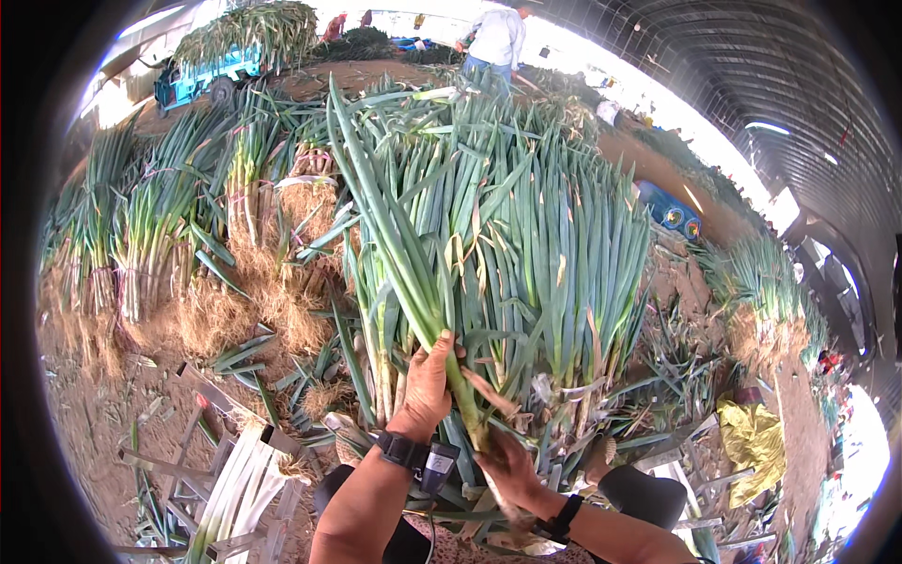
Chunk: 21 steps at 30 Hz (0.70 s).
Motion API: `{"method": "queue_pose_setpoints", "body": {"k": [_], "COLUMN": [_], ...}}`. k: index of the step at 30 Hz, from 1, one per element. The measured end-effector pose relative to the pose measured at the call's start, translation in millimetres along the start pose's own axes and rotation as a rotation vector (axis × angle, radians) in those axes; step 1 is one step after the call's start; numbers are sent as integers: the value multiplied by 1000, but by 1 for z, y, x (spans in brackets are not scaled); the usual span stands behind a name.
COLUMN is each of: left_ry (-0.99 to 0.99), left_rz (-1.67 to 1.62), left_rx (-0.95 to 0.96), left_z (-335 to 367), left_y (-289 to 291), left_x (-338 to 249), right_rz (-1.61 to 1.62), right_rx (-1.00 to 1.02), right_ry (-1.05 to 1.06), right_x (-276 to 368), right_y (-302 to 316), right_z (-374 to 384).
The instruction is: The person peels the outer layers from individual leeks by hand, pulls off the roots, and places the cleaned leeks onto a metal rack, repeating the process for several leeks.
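Holding one long green onion (pixel 413 291), center of frame: leaves up toward upper center, pale lower end down between two bare hands. Left hand (pixel 427 381) closed around the stalk, thumb along its upper side. Right hand (pixel 512 467) touching the lower end; fingers blurred and partly hidden, so can't tell how tightly it's closed. Two wrists, two black bands: left band (pixel 404 451) has one small dark box (pixel 439 467) beside it, right band (pixel 564 517) is plain. Behind the hands, one big heap of green onions (pixel 578 254) fills the center, too many stalks to count. Left side: several tied bundles, roots down; they overlap, no clean count. One more pile of onions (pixel 766 296) at right edge. Lower left: one batch of white stripped stalks (pixel 235 479), several, lying between metal bars. Lower right: one crumpled yellow sheet (pixel 752 437). Right of the heap: one blue object (pixel 669 209) with two round ends. Upper left: one blue cargo vehicle (pixel 211 75), piled with greens. Upper center: one person in a white top (pixel 498 38), standing behind the heap.
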<state>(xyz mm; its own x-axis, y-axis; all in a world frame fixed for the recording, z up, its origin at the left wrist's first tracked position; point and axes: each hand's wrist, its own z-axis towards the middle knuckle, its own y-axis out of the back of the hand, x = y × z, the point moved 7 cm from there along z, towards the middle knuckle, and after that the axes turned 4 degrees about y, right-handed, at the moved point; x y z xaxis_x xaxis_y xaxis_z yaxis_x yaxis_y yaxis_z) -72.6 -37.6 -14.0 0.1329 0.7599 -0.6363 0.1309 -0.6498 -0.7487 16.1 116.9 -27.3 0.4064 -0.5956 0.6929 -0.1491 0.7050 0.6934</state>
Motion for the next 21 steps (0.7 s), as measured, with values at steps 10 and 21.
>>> {"method": "queue_pose_setpoints", "body": {"k": [10, 21], "left_ry": [112, -141], "left_rz": [-127, -64], "left_rx": [32, -45], "left_z": [-4, 7], "left_y": [-11, 29], "left_x": [11, -49], "right_rz": [384, 92], "right_rx": [203, 609], "right_ry": [25, 96], "right_x": [25, -50], "right_y": [19, -24], "right_z": [91, -87]}}
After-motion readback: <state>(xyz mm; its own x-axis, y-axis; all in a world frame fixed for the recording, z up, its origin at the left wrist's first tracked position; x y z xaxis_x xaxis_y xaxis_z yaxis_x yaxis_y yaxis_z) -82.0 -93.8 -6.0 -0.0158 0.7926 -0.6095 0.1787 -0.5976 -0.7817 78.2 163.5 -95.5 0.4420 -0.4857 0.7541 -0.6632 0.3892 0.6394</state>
